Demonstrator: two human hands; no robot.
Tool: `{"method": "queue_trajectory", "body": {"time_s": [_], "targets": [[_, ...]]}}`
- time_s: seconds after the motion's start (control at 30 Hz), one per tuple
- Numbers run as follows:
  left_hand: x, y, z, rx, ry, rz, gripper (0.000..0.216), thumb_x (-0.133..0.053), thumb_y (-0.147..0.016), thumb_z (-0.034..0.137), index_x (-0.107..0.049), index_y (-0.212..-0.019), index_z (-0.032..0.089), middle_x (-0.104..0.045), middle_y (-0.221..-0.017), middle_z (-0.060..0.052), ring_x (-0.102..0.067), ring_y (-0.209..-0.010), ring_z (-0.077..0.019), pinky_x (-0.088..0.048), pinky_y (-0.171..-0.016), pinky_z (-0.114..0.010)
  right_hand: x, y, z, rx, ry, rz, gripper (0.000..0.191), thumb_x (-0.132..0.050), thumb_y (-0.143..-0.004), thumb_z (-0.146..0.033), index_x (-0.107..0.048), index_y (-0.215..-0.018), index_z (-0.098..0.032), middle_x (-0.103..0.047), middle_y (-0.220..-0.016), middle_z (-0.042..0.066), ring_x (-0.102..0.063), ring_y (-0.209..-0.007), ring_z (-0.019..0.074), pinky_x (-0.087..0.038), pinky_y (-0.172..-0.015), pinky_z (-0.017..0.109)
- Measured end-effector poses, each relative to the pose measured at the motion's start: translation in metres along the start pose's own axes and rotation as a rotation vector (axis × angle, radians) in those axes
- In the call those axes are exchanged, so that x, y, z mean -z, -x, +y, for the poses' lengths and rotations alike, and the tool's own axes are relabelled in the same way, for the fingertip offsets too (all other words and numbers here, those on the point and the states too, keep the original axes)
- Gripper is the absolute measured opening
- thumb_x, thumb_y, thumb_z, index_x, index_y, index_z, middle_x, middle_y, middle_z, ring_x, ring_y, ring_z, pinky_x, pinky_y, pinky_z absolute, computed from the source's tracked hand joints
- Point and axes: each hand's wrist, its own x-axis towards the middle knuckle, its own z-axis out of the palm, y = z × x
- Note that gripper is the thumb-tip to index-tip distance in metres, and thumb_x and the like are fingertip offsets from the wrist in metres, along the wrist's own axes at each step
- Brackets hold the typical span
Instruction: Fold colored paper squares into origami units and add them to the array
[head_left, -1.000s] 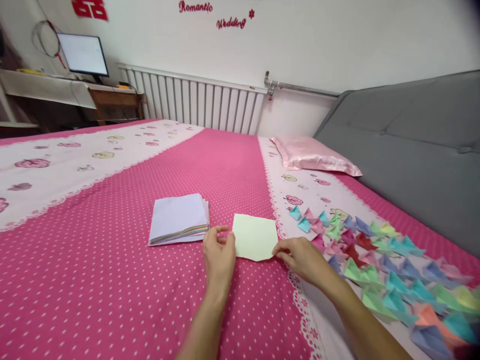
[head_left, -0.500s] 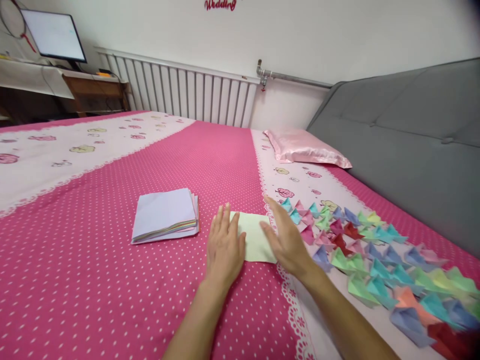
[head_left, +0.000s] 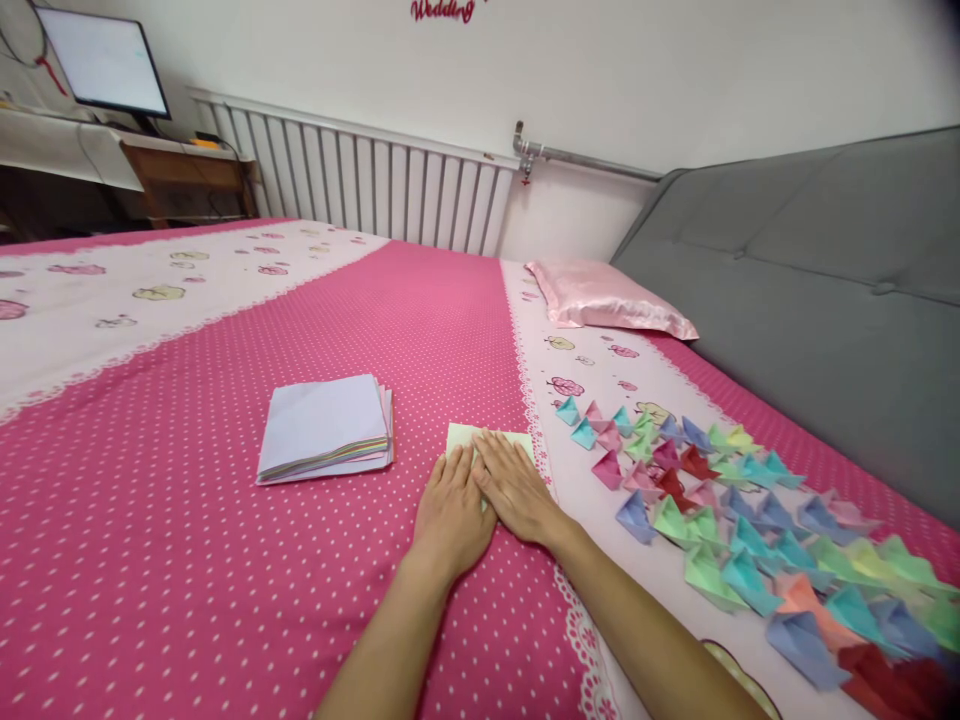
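Observation:
Both my hands lie flat on a pale green folded paper (head_left: 459, 435) on the pink dotted bedspread (head_left: 187, 520). My left hand (head_left: 452, 507) has its fingers stretched out over the paper's left part. My right hand (head_left: 516, 485) lies beside it, fingers flat, covering most of the sheet. Only the paper's far edge shows. A stack of coloured square papers (head_left: 324, 428) with a lilac top sheet rests to the left of my hands.
Several small folded paper pieces (head_left: 720, 520) in many colours spread across the bed's right side. A pink satin pillow (head_left: 607, 298) lies near the grey headboard (head_left: 810, 290). A radiator (head_left: 360, 190), a desk and a monitor (head_left: 105, 65) stand behind the bed.
The green paper went from a wide sheet held at its edges to a narrower fold. My hands came together and now press flat on top of it.

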Motion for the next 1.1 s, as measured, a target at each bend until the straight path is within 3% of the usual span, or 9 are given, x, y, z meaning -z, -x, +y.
{"method": "queue_trajectory", "body": {"time_s": [0.23, 0.43, 0.6, 0.77, 0.83, 0.9, 0.93, 1.0, 1.1], "targets": [[0.0, 0.001, -0.005, 0.111, -0.025, 0.0, 0.067, -0.028, -0.082, 0.052, -0.03, -0.136, 0.012, -0.025, -0.144, -0.011, -0.017, -0.133, -0.0242, -0.011, -0.108, -0.042, -0.001, -0.001, 0.006, -0.092, 0.086, 0.047, 0.06, -0.011, -0.089, -0.053, -0.017, -0.14, -0.022, -0.014, -0.148, 0.005, -0.006, -0.136, 0.0203, -0.005, -0.109, 0.042], [0.009, 0.002, -0.001, 0.213, -0.067, -0.086, 0.081, -0.025, -0.079, 0.059, -0.023, -0.137, 0.003, -0.018, -0.144, -0.014, -0.012, -0.134, -0.0265, -0.006, -0.108, -0.044, -0.003, -0.003, 0.013, -0.218, 0.138, 0.099, 0.064, -0.016, -0.087, -0.057, -0.019, -0.14, -0.021, -0.018, -0.147, 0.007, -0.01, -0.135, 0.0256, -0.006, -0.108, 0.045], [0.012, 0.004, 0.002, 0.286, -0.087, -0.119, 0.091, -0.023, -0.075, 0.066, -0.018, -0.137, -0.001, -0.013, -0.145, -0.016, -0.008, -0.135, -0.0271, -0.001, -0.108, -0.046, -0.005, -0.005, 0.023, -0.366, 0.158, 0.139, 0.065, -0.02, -0.087, -0.054, -0.02, -0.14, -0.015, -0.018, -0.147, 0.01, -0.01, -0.135, 0.028, -0.006, -0.107, 0.048], [0.012, 0.004, 0.004, 0.31, -0.08, -0.13, 0.108, -0.025, -0.065, 0.077, -0.015, -0.137, -0.002, -0.011, -0.145, -0.018, -0.004, -0.135, -0.0295, 0.001, -0.108, -0.047, 0.008, -0.004, 0.035, -0.417, 0.145, 0.291, 0.061, -0.028, -0.089, -0.041, -0.026, -0.136, -0.003, -0.023, -0.144, 0.019, -0.021, -0.132, 0.029, -0.018, -0.106, 0.044], [0.012, 0.003, 0.004, 0.305, -0.078, -0.124, 0.111, -0.025, -0.062, 0.079, -0.015, -0.137, -0.002, -0.011, -0.145, -0.018, -0.003, -0.135, -0.0302, 0.002, -0.107, -0.047, 0.019, -0.002, 0.03, -0.361, 0.121, 0.389, 0.057, -0.029, -0.089, -0.035, -0.025, -0.136, -0.003, -0.023, -0.144, 0.019, -0.02, -0.133, 0.0272, -0.02, -0.106, 0.043], [0.011, 0.003, 0.004, 0.301, -0.082, -0.118, 0.111, -0.025, -0.062, 0.079, -0.015, -0.137, -0.003, -0.012, -0.145, -0.018, -0.003, -0.135, -0.031, 0.003, -0.107, -0.048, 0.027, 0.001, 0.017, -0.187, 0.076, 0.437, 0.055, -0.029, -0.09, -0.036, -0.023, -0.138, -0.009, -0.02, -0.146, 0.014, -0.012, -0.135, 0.0244, -0.016, -0.108, 0.044], [0.01, 0.003, 0.004, 0.3, -0.087, -0.118, 0.109, -0.026, -0.063, 0.077, -0.016, -0.137, -0.003, -0.012, -0.145, -0.018, -0.003, -0.134, -0.0312, 0.003, -0.107, -0.048, 0.03, 0.003, 0.009, -0.049, 0.038, 0.388, 0.055, -0.03, -0.09, -0.039, -0.023, -0.139, -0.015, -0.018, -0.147, 0.01, -0.008, -0.136, 0.0231, -0.014, -0.108, 0.044], [0.008, 0.003, 0.003, 0.292, -0.094, -0.115, 0.095, -0.027, -0.071, 0.067, -0.017, -0.138, 0.001, -0.014, -0.145, -0.016, -0.004, -0.135, -0.0302, 0.003, -0.107, -0.047, 0.03, 0.007, -0.009, 0.214, -0.068, 0.156, 0.05, -0.027, -0.091, -0.039, -0.022, -0.139, -0.024, -0.017, -0.148, 0.003, -0.007, -0.136, 0.0193, -0.014, -0.109, 0.042], [0.007, 0.005, 0.003, 0.269, -0.095, -0.091, 0.072, -0.027, -0.078, 0.05, -0.022, -0.139, 0.01, -0.016, -0.146, -0.012, -0.006, -0.135, -0.0274, 0.0, -0.107, -0.046, 0.023, 0.01, -0.025, 0.338, -0.14, -0.103, 0.049, -0.021, -0.092, -0.042, -0.017, -0.139, -0.027, -0.018, -0.147, 0.001, -0.013, -0.135, 0.0161, -0.01, -0.11, 0.04]]}}
